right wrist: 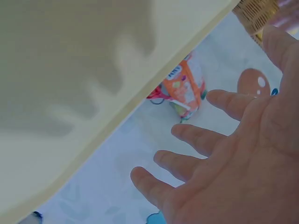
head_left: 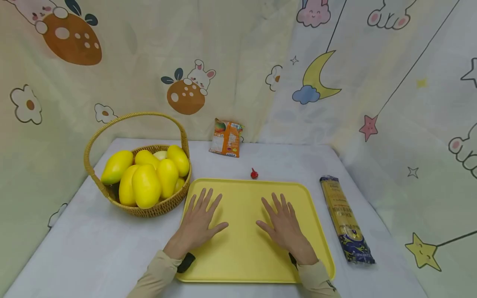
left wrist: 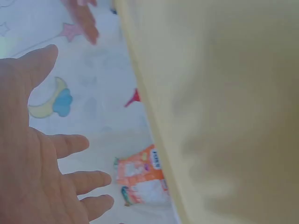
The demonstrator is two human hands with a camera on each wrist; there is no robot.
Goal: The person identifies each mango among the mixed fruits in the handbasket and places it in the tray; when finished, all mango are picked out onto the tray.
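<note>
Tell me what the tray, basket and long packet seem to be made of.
Tray: probably plastic with a satin finish, judging by its uniform yellow and smoothly rounded rim.
Basket: wicker or a plastic imitation, slightly glossy; woven strands show.
Long packet: likely glossy plastic film, given its highlights and crinkled end.

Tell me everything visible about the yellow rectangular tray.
The yellow rectangular tray looks plastic, with rounded corners and a raised rim. It lies flat on the white-covered table, beside the woven golden-brown basket; whether they touch is unclear. The person's left hand and right hand hover above it, fingers spread.
</note>
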